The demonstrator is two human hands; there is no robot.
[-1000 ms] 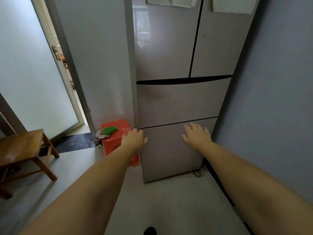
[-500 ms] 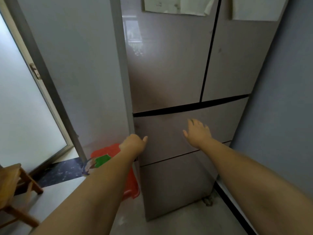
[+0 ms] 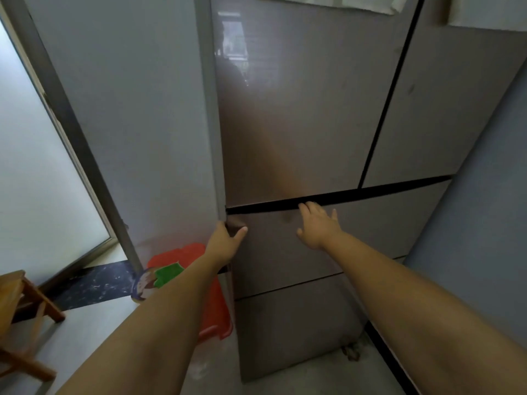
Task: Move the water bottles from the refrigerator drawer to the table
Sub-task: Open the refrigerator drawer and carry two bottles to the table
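A tall beige refrigerator (image 3: 299,109) fills the middle of the view, all doors and drawers closed. Its upper drawer (image 3: 385,223) sits below a dark horizontal gap. My left hand (image 3: 225,240) grips the drawer's top left corner, fingers around the side edge and thumb on the front. My right hand (image 3: 316,223) is spread flat on the drawer front, fingertips at the dark gap. A lower drawer (image 3: 291,323) is beneath. No water bottles are visible; the drawer's contents are hidden.
A red plastic stool (image 3: 211,303) with a green item (image 3: 168,273) on it stands against the refrigerator's left side. A wooden stool (image 3: 20,315) is at the far left. A blue-grey wall (image 3: 484,223) bounds the right; a frosted glass door (image 3: 34,166) is left.
The view has closed in on the refrigerator. Both hands rose from the lower drawer to the upper drawer; the left now holds its corner and the right reaches its top gap.
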